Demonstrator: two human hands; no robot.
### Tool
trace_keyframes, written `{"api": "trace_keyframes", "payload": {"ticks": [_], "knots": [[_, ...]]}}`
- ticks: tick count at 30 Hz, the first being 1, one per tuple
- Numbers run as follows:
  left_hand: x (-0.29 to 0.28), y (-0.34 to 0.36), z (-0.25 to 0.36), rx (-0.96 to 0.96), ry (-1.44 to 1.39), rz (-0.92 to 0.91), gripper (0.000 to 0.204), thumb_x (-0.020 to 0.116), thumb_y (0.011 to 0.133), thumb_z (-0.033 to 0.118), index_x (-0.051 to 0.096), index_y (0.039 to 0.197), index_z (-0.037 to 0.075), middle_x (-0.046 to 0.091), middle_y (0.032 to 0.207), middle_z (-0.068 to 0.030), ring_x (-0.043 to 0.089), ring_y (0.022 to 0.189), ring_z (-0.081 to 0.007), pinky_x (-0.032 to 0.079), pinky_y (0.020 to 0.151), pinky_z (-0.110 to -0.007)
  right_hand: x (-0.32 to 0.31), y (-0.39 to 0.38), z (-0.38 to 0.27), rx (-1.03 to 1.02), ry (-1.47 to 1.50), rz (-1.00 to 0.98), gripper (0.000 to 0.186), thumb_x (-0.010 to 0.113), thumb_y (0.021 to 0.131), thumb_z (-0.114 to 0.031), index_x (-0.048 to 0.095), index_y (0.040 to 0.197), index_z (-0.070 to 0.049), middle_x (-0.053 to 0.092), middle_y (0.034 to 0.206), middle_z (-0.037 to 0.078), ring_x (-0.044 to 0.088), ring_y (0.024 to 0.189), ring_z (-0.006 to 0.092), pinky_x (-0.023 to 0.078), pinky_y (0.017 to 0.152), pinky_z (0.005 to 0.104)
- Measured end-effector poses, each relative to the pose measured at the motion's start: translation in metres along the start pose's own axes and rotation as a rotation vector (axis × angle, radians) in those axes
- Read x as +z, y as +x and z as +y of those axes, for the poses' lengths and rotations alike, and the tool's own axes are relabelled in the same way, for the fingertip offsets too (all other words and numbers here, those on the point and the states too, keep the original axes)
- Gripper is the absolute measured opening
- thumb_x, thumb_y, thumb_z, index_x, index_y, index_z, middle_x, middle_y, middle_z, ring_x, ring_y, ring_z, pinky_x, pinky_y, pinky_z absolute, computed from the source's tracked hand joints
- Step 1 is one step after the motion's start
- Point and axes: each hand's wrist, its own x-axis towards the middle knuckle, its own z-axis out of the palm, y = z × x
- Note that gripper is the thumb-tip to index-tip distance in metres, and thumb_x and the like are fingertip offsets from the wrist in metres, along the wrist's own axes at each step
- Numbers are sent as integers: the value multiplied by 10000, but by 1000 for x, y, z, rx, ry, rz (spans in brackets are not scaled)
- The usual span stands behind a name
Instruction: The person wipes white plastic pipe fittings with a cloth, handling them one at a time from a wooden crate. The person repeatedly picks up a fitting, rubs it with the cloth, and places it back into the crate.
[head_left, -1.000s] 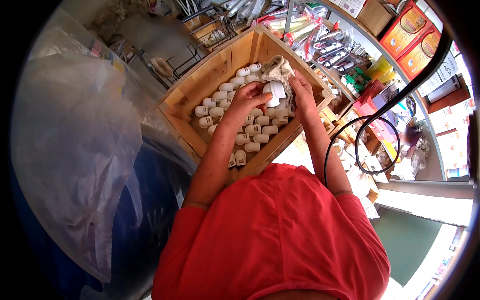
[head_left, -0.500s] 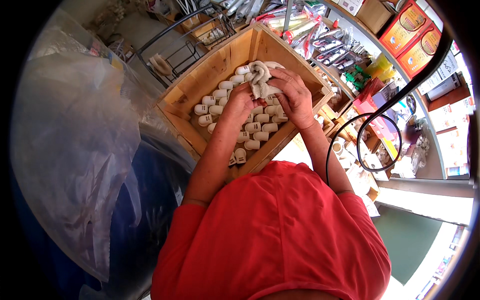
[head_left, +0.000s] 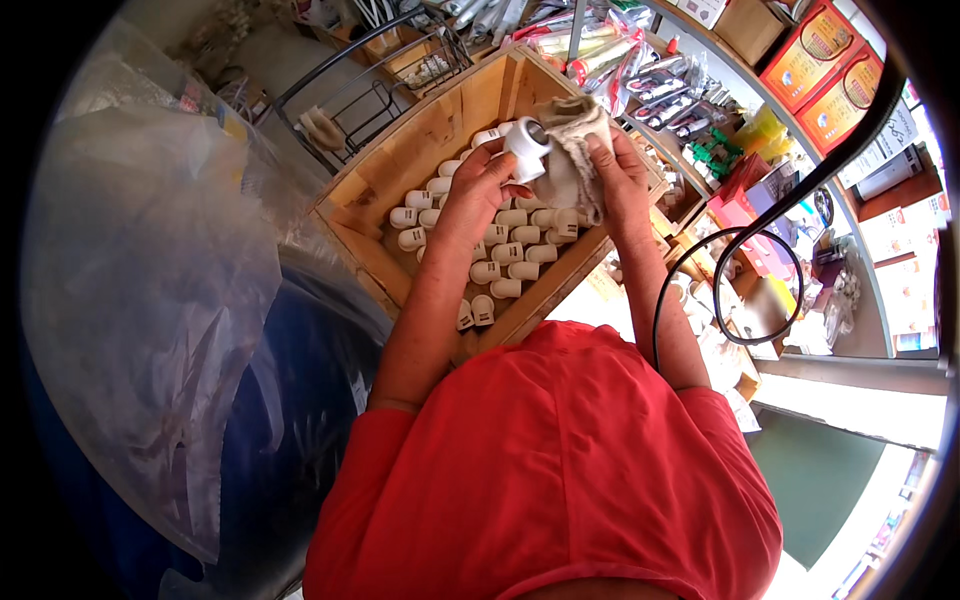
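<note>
My left hand (head_left: 484, 178) grips a white plastic pipe fitting (head_left: 526, 149), its open end turned up. Beside it my right hand (head_left: 620, 172) is closed on a crumpled off-white cloth (head_left: 574, 150), which hangs down between the fitting and that hand. Both hands are over a wooden crate (head_left: 365, 198) holding several white elbow fittings (head_left: 506, 254), most lying in loose rows on its bottom.
At the left stands a big blue object under clear plastic sheeting (head_left: 150, 320). A black wire rack (head_left: 350, 110) is behind the crate. Shelves at the right hold packaged goods and orange boxes (head_left: 810, 55), with a looping black cable (head_left: 745, 338) before them.
The fitting has come back into view, raised in my left hand. The cloth, bunched over it half a second ago, now hangs to the right in my right hand, which has moved rightward.
</note>
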Motion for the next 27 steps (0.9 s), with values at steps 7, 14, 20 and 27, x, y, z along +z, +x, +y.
{"api": "trace_keyframes", "payload": {"ticks": [7, 14, 20, 27], "knots": [[9, 0, -4, 6, 153, 59, 368, 567, 846, 170, 464, 1174, 37, 574, 1020, -56, 566, 842, -139, 511, 638, -296, 3, -5, 17, -109, -229, 4, 246, 656, 786, -106, 560, 998, -26, 591, 903, 13, 523, 829, 73, 437, 743, 212], [11, 2, -11, 92, 321, 70, 455, 652, 791, 163, 469, 1182, 20, 589, 976, -21, 540, 805, -63, 456, 558, -190, 3, -8, 18, -175, -346, -87, 285, 661, 774, -88, 540, 1022, -19, 585, 922, 37, 529, 844, 91, 443, 747, 223], [2, 3, -8, 93, 432, -3, 456, 675, 763, 104, 482, 1166, 13, 598, 950, -21, 549, 792, -65, 462, 558, -191, 1, -6, 7, -130, -368, -124, 289, 655, 778, -84, 526, 1027, -14, 585, 915, 39, 532, 838, 91, 446, 735, 226], [12, 1, -8, 284, 317, 9, 426, 679, 752, 85, 495, 1130, 18, 591, 980, -46, 559, 847, -100, 498, 660, -248, 9, -4, 5, -9, -246, -43, 268, 630, 801, -131, 522, 1013, -8, 588, 882, 40, 538, 791, 93, 449, 695, 226]]}}
